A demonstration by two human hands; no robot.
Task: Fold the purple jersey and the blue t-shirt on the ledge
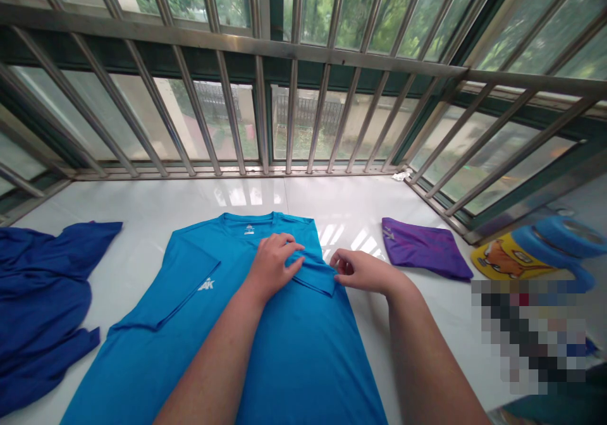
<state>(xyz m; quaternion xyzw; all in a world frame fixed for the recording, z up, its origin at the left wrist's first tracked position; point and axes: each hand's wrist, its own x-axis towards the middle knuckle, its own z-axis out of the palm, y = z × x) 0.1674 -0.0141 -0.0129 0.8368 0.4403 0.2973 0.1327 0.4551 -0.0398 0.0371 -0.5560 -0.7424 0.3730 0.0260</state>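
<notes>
A bright blue T-shirt (303,362) lies spread on the white ledge, its neckline toward the window. Its left-hand sleeve (187,279) is folded inward, partly over a white chest logo. The right-hand sleeve (322,281) is also turned in over the chest. My left hand (275,264) rests on the shirt by this sleeve, thumb and fingers apart. At the shirt's right edge, my right hand (353,270) has its fingers curled, with thumb and forefinger pinching the sleeve fold.
Dark blue clothing (42,305) lies rumpled at the left. A folded purple garment (424,249) is at the right, beside a yellow bottle (516,251) with a blue lid. Metal window bars (294,115) rise along the ledge's back and right side. A blurred-out patch covers the lower right.
</notes>
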